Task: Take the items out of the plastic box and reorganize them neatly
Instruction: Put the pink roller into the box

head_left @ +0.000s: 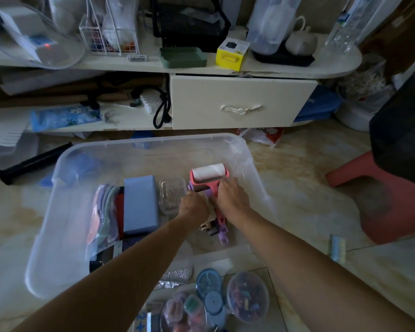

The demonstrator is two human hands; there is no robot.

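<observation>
Two bare forearms, no sleeves in view, bare hands, no rings or watch visible

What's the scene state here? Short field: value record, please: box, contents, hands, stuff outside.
box: clear plastic box on the floor, lid off
contents: pink lint roller, blue block, small clear case, bagged items
left hand: inside the box, at the roller handles
right hand: on the pink lint roller's handle
grip: cannot tell for either hand
outside box: round lidded containers on the near floor
behind: cream drawer, shut
</observation>
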